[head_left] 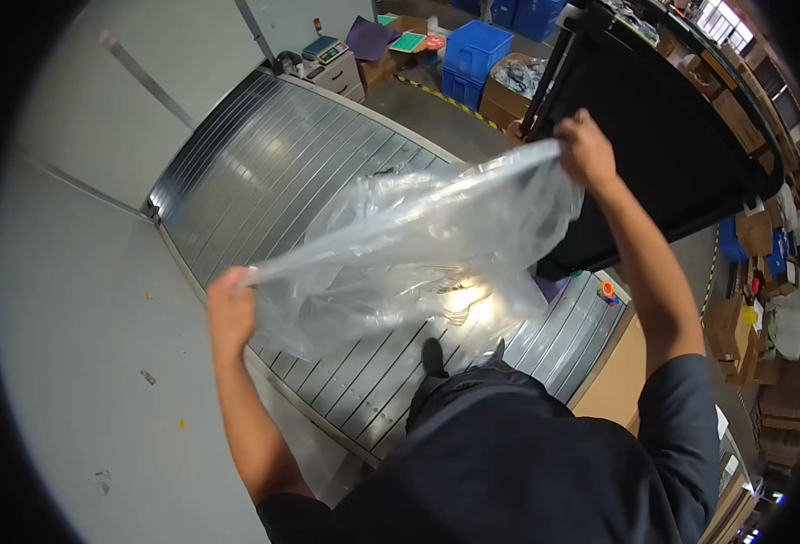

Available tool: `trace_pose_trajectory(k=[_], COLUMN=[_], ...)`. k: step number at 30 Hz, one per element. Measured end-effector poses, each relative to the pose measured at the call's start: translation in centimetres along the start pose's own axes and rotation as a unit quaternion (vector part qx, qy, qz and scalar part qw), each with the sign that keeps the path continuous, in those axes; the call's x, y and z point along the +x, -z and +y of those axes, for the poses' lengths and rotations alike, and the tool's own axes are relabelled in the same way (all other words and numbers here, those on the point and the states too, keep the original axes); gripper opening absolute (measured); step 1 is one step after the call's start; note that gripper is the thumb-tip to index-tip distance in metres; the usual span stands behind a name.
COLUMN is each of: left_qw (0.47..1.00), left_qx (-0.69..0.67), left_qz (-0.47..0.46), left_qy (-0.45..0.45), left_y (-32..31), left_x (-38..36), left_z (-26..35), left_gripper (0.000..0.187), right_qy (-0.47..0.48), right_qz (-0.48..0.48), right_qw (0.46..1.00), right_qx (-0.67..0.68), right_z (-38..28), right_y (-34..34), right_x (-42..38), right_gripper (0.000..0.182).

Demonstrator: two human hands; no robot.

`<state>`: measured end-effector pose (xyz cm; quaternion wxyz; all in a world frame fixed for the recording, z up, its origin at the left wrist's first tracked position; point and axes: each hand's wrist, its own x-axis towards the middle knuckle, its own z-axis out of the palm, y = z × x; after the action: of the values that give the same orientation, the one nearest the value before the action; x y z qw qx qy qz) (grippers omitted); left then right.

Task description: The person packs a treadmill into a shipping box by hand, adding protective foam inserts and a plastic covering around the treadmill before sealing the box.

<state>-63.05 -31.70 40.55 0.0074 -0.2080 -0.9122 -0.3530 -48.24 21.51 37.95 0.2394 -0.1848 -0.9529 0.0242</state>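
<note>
A large clear plastic bag (400, 263) is stretched between my two hands, its edge pulled taut on a slant across the view. My left hand (231, 304) is closed on the edge's lower left end. At the upper right end, my right hand (587, 150) grips the plastic with bent fingers. The bag hangs loose below this edge, over the metal slatted surface (255, 172). Beyond my right hand stands a large black panel (658, 136) with a frame. Part of another person's hand (515, 132) shows at its left edge.
Blue crates (477, 50) and a cardboard box (506, 91) of plastic stand on the floor ahead. A scale (326, 49) sits on a drawer cabinet (338, 76). An orange-and-blue tape roll (608, 290) lies at the surface's right edge. Grey walls rise on the left.
</note>
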Motion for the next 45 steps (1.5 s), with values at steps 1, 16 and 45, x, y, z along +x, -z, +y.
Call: trace_pose_trajectory(k=[1, 16, 45], left_qw=[0.997, 0.941, 0.793], left_qx=[-0.03, -0.082, -0.08], left_qz=[0.057, -0.224, -0.118], left_qy=[0.037, 0.24, -0.592], left_y=[1.6, -11.0, -33.7], left_x=[0.2, -27.3, 21.3], left_z=[0.9, -2.5, 38.7], left_gripper=[0.02, 0.023, 0.009], right_qy=[0.016, -0.402, -0.545], right_qz=[0.049, -0.216, 0.31], right_qw=[0.999, 0.604, 0.716], right_qx=[-0.009, 0.653, 0.306], right_z=[-1.5, 2.2, 40.5], right_y=[2.5, -22.3, 20.7], right_x=[2.4, -2.0, -22.9], right_gripper=[0.021, 0.05, 0.041])
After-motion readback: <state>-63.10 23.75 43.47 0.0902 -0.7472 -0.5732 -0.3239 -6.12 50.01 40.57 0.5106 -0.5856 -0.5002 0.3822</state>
